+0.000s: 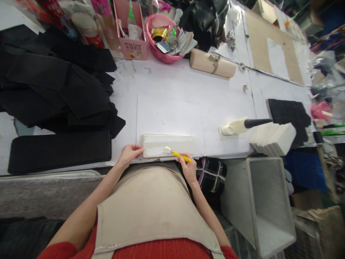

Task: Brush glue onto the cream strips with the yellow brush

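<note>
A long cream-coloured strip lies along the table's front edge, its left part streaked with wet white glue. My right hand is closed round the yellow handle of a small brush, whose white-coated bristles touch the strip. At the strip's left end my left hand pinches the corner between thumb and fingertips. Off to the right, a pale glue bottle with a dark nozzle lies on its side on a small card. Beside it stands a stack of cream pieces.
Black cut pieces are heaped at the left, behind a neat black stack. A pink box, a pink basket and a beige roll stand along the back. A grey bin is below the table at right.
</note>
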Demonstrator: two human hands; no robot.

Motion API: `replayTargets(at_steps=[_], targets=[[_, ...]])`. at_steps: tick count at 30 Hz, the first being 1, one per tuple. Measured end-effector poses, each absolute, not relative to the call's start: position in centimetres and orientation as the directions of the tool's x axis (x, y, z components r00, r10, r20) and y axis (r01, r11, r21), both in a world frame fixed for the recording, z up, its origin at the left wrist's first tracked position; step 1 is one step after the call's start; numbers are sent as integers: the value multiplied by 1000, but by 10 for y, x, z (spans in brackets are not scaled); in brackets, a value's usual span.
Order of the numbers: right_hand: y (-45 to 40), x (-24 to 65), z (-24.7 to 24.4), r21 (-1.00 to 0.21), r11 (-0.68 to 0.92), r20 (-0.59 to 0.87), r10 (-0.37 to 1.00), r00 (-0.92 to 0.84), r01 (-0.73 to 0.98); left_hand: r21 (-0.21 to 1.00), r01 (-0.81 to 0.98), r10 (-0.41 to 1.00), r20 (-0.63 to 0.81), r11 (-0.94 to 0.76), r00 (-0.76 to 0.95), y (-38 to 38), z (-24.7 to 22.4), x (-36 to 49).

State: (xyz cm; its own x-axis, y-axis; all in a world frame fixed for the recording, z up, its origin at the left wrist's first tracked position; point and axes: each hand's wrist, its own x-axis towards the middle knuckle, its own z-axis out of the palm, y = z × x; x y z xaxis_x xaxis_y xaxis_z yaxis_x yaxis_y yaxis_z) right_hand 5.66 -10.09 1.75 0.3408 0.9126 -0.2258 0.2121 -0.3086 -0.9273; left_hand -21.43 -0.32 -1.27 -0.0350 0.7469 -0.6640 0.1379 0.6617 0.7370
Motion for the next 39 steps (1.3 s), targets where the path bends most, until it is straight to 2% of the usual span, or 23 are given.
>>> replayTargets(at_steps=[3,5,8,10,13,15,17,19,23,25,27,29,31,33,36,39], targets=[[-114,100,19,-901,-349,-172,834,524,259,743,147,753,-657,653,-29,-3,-12,-213],[-121,121,26,-851,-368,-65,783,619,375,743,145,753,-657,654,-26,-2,-11,-213],[-124,122,42,-763,-354,100,762,640,541,743,148,754,-656,652,-28,-2,-11,-213],[-121,99,49,-803,-277,74,833,549,527,747,156,759,-651,646,-29,-2,-12,-214],[-108,45,47,-915,-173,-78,963,259,365,751,167,764,-644,639,-25,-2,-13,-215],[-99,15,38,-942,-163,-135,985,111,293,754,170,767,-641,635,-21,-3,-13,-215],[-95,2,27,-950,-189,-178,982,65,249,760,172,774,-633,627,-22,-3,-13,-215],[-97,9,19,-947,-228,-202,970,134,227,765,175,780,-626,620,-25,-3,-14,-215],[-117,70,21,-916,-313,-182,882,435,252,766,182,783,-621,616,-35,-3,-16,-214],[-127,105,30,-872,-358,-99,796,597,333,762,181,778,-627,622,-39,-2,-16,-214],[-133,124,40,-784,-394,43,736,676,480,755,177,771,-635,631,-39,-1,-16,-214],[-132,121,46,-718,-366,128,766,630,591,750,173,764,-644,639,-31,-1,-14,-214],[-123,96,46,-755,-260,101,861,498,602,748,168,761,-648,642,-20,-1,-13,-214],[-110,59,39,-860,-153,21,943,333,487,749,166,761,-649,642,-13,-1,-12,-214],[-88,9,23,-945,-100,-63,990,127,313,746,167,757,-653,645,-10,-1,-12,-214],[-74,-5,11,-959,-142,-127,989,78,243,742,164,754,-657,649,-13,-2,-13,-215]])
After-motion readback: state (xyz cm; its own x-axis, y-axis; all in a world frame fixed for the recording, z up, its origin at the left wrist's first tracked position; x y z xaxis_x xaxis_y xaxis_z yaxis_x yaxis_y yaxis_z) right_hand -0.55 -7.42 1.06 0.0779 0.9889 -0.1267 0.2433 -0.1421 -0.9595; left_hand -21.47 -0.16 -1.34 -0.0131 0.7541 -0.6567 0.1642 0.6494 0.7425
